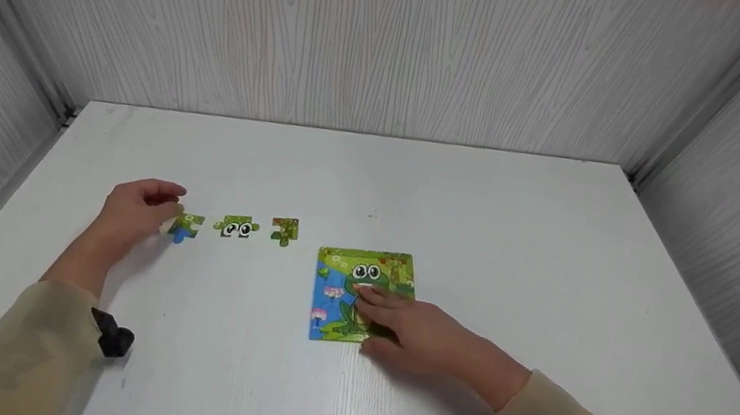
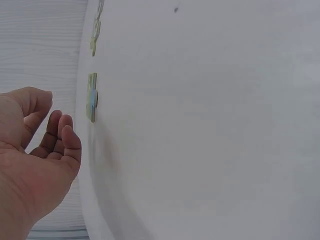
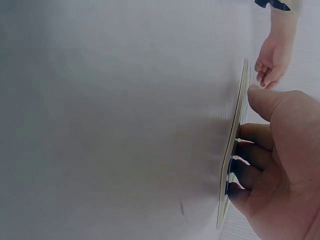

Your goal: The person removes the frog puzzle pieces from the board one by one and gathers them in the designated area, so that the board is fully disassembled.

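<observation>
A person sits at a white table (image 1: 491, 213) enclosed by pale wood-grain walls, both forearms in beige sleeves reaching forward. The right hand (image 1: 420, 334) rests on a square frog puzzle board (image 1: 362, 296) lying near the middle of the table; its fingers stretch out flat over the lower right part of the picture, pressing on the board rather than curling round anything. The right wrist view shows the same fingertips (image 3: 245, 165) laid against the thin edge of the board (image 3: 235, 145). The board shows a green frog with large eyes, blue water and pink flowers. To the left of the board, three loose puzzle pieces lie in a row on the table, well apart from one another: a piece with red and green (image 1: 284, 230) nearest the board, a piece with frog eyes (image 1: 236, 227) in the middle, and a green and blue piece (image 1: 185, 227) furthest left. The left hand (image 1: 137, 208) sits just beside this last piece, fingers loosely bent and holding nothing; in the left wrist view, the hand (image 2: 35, 150) is open with a clear gap between it and the piece (image 2: 92, 97).
</observation>
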Demonstrator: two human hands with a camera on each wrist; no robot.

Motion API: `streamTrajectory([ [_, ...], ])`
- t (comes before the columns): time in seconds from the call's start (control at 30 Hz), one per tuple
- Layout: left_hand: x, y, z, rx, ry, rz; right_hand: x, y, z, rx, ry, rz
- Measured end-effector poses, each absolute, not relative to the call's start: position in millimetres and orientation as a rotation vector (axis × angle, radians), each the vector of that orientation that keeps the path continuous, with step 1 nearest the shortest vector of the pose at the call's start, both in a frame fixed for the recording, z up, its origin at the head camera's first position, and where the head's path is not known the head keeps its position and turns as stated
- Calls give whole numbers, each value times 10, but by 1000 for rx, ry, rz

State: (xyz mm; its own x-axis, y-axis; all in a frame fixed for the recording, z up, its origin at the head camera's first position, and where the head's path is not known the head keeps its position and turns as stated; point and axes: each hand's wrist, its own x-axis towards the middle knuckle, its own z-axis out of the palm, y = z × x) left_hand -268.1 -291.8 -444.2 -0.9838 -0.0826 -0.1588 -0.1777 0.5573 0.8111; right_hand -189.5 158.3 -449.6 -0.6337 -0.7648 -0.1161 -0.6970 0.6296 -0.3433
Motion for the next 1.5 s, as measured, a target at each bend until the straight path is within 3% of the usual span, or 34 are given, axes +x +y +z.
streamTrajectory([
  [0.47,-2784,-2466,-4151,36,2749,1420,-2026,1575,-4481,-1206,2667,-238],
  [0.93,-2800,-1746,-3944,348,2677,1466,-1950,1894,-4360,-1195,2767,-127],
  [1.5,-2772,-740,-4226,644,2496,1503,-1797,1965,-4423,-1244,2733,-169],
])
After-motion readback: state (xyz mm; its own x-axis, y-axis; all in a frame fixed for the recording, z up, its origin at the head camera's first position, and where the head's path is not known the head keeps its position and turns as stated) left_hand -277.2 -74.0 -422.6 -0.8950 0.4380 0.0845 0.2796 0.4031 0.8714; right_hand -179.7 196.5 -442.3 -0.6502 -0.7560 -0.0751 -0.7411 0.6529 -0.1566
